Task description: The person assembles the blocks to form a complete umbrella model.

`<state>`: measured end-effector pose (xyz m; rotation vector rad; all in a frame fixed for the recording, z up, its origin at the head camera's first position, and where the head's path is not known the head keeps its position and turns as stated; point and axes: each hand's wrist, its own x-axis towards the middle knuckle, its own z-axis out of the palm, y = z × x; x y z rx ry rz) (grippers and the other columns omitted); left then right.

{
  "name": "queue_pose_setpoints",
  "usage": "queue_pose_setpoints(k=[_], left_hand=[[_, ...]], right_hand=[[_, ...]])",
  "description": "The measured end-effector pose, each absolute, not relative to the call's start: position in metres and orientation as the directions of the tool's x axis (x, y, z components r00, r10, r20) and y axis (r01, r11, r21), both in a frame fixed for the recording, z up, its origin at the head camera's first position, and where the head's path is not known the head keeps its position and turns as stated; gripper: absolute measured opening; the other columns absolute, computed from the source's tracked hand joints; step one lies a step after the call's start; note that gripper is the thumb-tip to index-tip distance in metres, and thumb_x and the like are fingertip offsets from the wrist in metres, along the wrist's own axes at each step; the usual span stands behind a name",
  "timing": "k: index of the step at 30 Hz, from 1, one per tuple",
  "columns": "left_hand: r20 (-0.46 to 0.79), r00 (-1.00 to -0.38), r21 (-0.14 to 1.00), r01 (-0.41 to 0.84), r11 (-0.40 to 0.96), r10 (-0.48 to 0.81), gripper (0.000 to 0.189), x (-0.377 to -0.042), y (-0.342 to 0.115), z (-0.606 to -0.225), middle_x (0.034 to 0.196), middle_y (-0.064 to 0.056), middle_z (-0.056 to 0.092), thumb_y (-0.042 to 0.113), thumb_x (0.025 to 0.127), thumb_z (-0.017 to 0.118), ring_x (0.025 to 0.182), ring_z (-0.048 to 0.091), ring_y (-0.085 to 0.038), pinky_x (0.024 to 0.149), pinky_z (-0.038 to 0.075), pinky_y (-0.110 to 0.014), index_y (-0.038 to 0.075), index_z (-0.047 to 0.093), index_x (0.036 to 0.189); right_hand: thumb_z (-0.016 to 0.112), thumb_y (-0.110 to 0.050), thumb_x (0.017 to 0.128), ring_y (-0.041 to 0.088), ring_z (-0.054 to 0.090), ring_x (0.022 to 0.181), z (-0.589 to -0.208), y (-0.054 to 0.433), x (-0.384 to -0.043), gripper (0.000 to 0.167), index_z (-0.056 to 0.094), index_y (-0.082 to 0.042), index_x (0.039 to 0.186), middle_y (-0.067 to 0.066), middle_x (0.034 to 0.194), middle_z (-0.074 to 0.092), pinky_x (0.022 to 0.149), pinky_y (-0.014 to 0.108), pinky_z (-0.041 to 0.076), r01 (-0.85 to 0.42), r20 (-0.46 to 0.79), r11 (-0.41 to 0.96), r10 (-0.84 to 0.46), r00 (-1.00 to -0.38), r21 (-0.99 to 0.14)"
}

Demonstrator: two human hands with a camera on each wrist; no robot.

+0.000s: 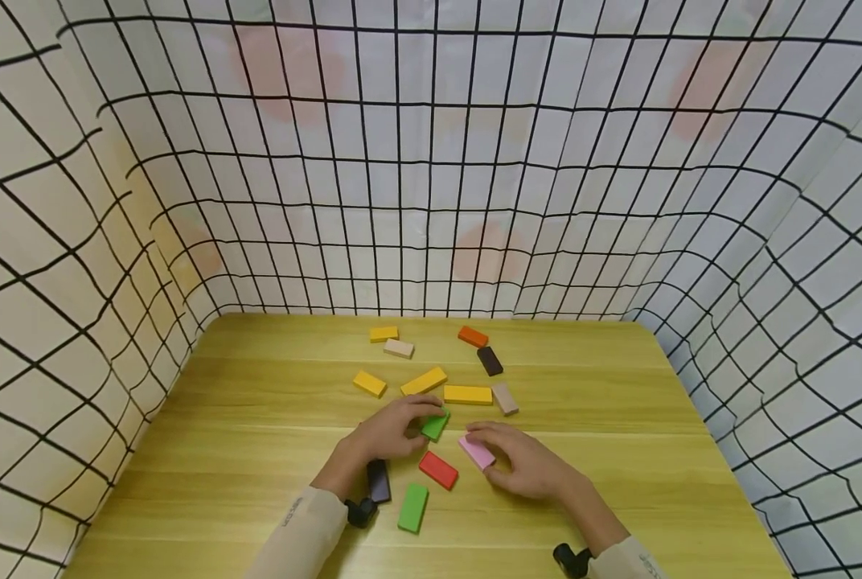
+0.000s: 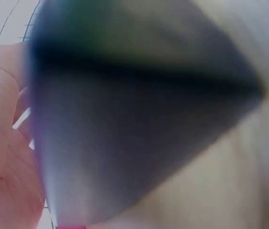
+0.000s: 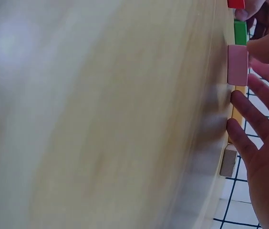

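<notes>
My left hand (image 1: 386, 430) pinches a green block (image 1: 436, 425) between its fingers and thumb, mid-table. To its right, my right hand (image 1: 528, 464) holds a pink block (image 1: 478, 453), with the thumb at one end and fingers at the other. In the right wrist view the pink block (image 3: 238, 66) shows beside the thumb. A red block (image 1: 438, 470) lies between and below the hands, and another green block (image 1: 412, 508) lies nearer. Beside the left wrist is a dark block (image 1: 378, 481). A blurred dark shape (image 2: 125, 143) covers much of the left wrist view.
Beyond the hands lie several yellow blocks (image 1: 468, 395), beige blocks (image 1: 505, 399), an orange block (image 1: 473, 336) and a black block (image 1: 490, 361). Black grid netting (image 1: 431, 209) over white cloth surrounds the back and sides of the wooden table (image 1: 619, 418).
</notes>
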<state>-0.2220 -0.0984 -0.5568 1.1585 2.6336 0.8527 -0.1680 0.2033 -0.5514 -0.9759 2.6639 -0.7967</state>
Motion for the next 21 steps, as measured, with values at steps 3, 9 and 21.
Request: queue_pose_setpoints(k=[3, 9, 21], left_hand=[[0.082, -0.718, 0.577, 0.599, 0.555, 0.691, 0.048, -0.2213, -0.1014, -0.5572, 0.154, -0.001, 0.052, 0.017, 0.095, 0.068, 0.145, 0.047, -0.022, 0.117, 0.044, -0.044, 0.016, 0.062, 0.142], [0.063, -0.738, 0.627, 0.553, 0.549, 0.672, 0.048, -0.2209, -0.1068, -0.5542, 0.157, -0.004, 0.050, 0.019, 0.096, 0.068, 0.148, 0.044, -0.026, 0.120, 0.040, -0.048, 0.015, 0.061, 0.144], [0.026, -0.813, 0.618, 0.471, 0.630, 0.582, 0.052, -0.2251, -0.1047, -0.5546, 0.158, -0.002, 0.050, 0.033, 0.099, 0.071, 0.147, 0.044, -0.027, 0.123, 0.035, -0.049, 0.020, 0.057, 0.148]], right_hand=[[0.065, -0.022, 0.098, 0.021, 0.043, 0.148, -0.5510, 0.2027, -0.1685, 0.056, 0.051, -0.021, 0.152, -0.008, 0.159, 0.046, 0.118, 0.054, 0.040, -0.534, -0.003, 0.640, -0.642, -0.767, -0.553], [0.068, -0.021, 0.095, 0.021, 0.044, 0.147, -0.5507, 0.2020, -0.1701, 0.059, 0.052, -0.021, 0.152, -0.008, 0.158, 0.047, 0.117, 0.054, 0.041, -0.540, -0.002, 0.637, -0.648, -0.762, -0.549], [0.070, -0.024, 0.096, 0.022, 0.044, 0.148, -0.5542, 0.1999, -0.1744, 0.056, 0.054, -0.022, 0.150, -0.003, 0.159, 0.048, 0.117, 0.054, 0.041, -0.561, 0.025, 0.632, -0.652, -0.758, -0.535]])
